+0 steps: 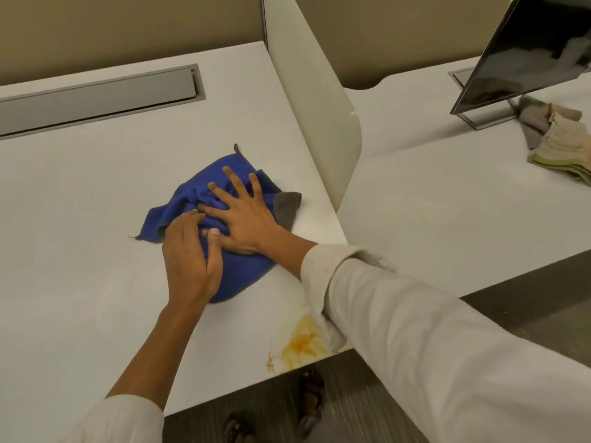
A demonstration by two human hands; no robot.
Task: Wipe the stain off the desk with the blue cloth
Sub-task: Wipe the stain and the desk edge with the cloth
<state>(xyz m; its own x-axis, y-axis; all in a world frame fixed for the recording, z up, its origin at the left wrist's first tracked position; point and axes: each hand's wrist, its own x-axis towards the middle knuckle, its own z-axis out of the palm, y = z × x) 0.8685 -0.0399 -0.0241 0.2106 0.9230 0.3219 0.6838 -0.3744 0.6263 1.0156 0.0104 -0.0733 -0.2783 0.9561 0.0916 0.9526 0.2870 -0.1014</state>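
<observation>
A crumpled blue cloth (243,270) with a grey corner lies on the white desk (80,235), toward its right side. My left hand (190,254) rests on the cloth's near left part, fingers curled into the folds. My right hand (243,212) lies flat on top of the cloth with fingers spread. An orange-yellow stain (302,343) sits at the desk's near right corner by the front edge, below the cloth and partly under my right sleeve. The cloth does not touch the stain.
A white divider panel (316,100) stands along the desk's right edge. A grey cable tray lid (96,97) is set into the back. On the neighbouring desk stand a dark monitor (527,49) and folded beige cloths (559,142). Sandalled feet (310,398) show below.
</observation>
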